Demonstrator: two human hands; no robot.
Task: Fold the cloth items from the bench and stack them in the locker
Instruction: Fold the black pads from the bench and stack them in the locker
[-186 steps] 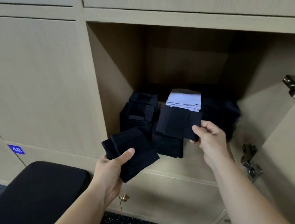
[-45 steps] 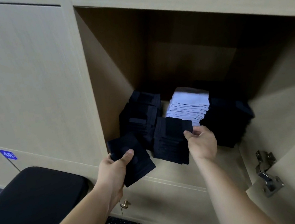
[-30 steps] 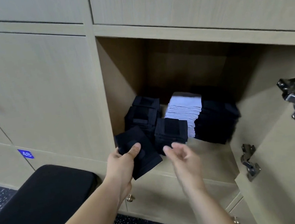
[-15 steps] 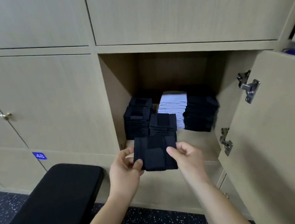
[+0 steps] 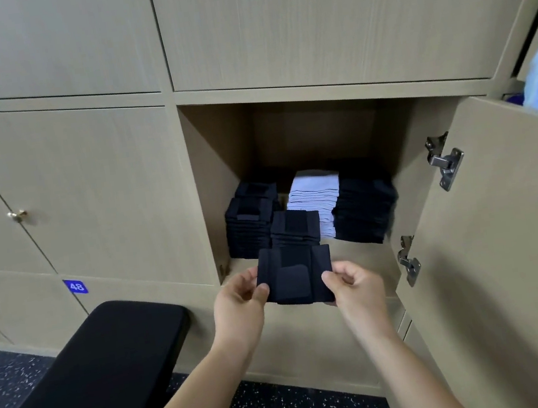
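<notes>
Beige lockers (image 5: 84, 181), speckled floor (image 5: 299, 407): before the open locker (image 5: 217, 162) and its stacked cloths (image 5: 250, 230), our left grip (image 5: 238, 303) and right grip (image 5: 355, 286) pinch a folded black cloth (image 5: 295, 279) at its sides.

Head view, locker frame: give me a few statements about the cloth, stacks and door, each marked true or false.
1. The left-hand grip and right-hand grip both hold the folded black cloth. True.
2. The white stack sits at the locker's far left. False: it stands between black stacks.
3. The locker door is closed. False: it stands swung open on the right.
4. A black bench is at lower left. True.
</notes>
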